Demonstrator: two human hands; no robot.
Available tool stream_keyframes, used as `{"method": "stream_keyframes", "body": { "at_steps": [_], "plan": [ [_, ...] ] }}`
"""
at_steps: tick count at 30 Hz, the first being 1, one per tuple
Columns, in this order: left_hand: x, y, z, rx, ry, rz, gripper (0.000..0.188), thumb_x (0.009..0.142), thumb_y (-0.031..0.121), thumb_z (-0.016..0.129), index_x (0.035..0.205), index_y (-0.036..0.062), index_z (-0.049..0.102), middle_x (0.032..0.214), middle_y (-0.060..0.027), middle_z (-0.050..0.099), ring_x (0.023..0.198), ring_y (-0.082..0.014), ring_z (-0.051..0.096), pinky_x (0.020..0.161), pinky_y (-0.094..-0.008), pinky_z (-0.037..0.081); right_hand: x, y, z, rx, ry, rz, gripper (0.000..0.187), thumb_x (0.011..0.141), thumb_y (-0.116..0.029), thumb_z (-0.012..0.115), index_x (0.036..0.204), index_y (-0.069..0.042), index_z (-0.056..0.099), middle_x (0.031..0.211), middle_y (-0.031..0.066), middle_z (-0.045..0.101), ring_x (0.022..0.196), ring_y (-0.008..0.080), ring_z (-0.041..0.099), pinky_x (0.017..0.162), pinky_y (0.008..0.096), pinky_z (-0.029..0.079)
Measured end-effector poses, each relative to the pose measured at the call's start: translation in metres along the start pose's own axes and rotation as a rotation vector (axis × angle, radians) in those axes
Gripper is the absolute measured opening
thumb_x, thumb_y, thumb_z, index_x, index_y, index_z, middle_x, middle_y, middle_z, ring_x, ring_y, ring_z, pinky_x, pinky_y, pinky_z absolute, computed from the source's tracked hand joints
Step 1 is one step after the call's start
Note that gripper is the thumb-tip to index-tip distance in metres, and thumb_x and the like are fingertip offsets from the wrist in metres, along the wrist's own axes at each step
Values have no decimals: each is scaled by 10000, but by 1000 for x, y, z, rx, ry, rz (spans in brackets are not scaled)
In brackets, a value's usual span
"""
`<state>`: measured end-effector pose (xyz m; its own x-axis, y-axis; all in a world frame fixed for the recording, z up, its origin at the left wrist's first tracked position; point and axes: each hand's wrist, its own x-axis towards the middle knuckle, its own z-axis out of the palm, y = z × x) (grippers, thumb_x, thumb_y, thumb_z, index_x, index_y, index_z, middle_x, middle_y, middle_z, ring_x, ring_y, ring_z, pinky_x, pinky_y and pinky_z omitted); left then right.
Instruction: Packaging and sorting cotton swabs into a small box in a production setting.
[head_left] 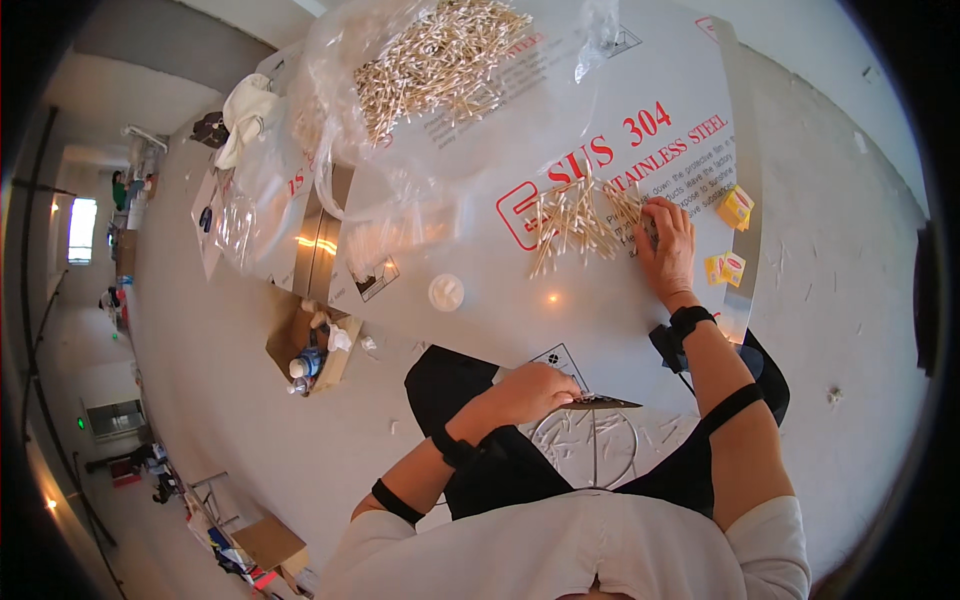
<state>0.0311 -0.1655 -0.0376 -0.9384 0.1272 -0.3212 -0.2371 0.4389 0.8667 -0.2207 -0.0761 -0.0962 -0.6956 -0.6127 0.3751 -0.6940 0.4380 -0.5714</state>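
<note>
A loose spread of cotton swabs (578,222) lies on the film-covered steel table (480,290). My right hand (668,245) rests at their right edge, fingers apart and bent, with the fingertips touching swabs. Low at the table's near edge, my left hand (535,392) is closed, its fingers curled under. Beside those fingertips is a thin dark flat piece (602,403); what the fingers grip is hidden. Two small groups of yellow packets, an upper one (735,207) and a lower one (725,268), sit right of my right hand.
A large heap of swabs (440,70) lies in clear plastic bags (335,110) at the far left. A round white container (446,292) stands on the table. On the floor are a cardboard box (290,330) with bottles and, beneath me, a wire frame (630,440) among scattered swabs.
</note>
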Motion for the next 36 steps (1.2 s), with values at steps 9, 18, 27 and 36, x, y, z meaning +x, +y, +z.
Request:
{"method": "stream_keyframes", "body": {
  "at_steps": [9, 18, 27, 36],
  "plan": [
    [8, 76, -77, -62, 563, 209, 70, 753, -9, 607, 729, -6, 541, 647, -80, 513, 552, -205, 511, 512, -285, 401, -3, 3, -1, -15, -8, 14, 260, 734, -118, 630, 977, -82, 545, 1090, 51, 547, 1027, 269, 489, 868, 379, 373],
    [-10, 230, -115, -368, 613, 645, 87, 666, -3, 615, 678, 9, 530, 667, -134, 477, 547, -259, 464, 481, -345, 398, -1, 2, 1, -25, -5, 8, 277, 732, -120, 636, 991, -89, 544, 1108, 50, 547, 1039, 263, 487, 873, 375, 375],
    [7, 193, -124, -290, 581, 1088, 52, 687, -4, 594, 717, 1, 552, 700, -133, 513, 585, -262, 507, 541, -362, 439, 1, 1, 5, -6, -22, 15, 272, 734, -120, 625, 989, -73, 543, 1099, 60, 547, 1039, 271, 486, 881, 378, 372],
    [83, -83, -322, 418, 898, 3, 198, 767, 73, 612, 956, 16, 620, 924, -94, 638, 885, -207, 597, 815, -316, 464, 7, -3, 0, 6, -28, -4, 276, 727, -98, 623, 987, -51, 542, 1083, 87, 545, 1013, 285, 493, 879, 388, 374]
  ]
}}
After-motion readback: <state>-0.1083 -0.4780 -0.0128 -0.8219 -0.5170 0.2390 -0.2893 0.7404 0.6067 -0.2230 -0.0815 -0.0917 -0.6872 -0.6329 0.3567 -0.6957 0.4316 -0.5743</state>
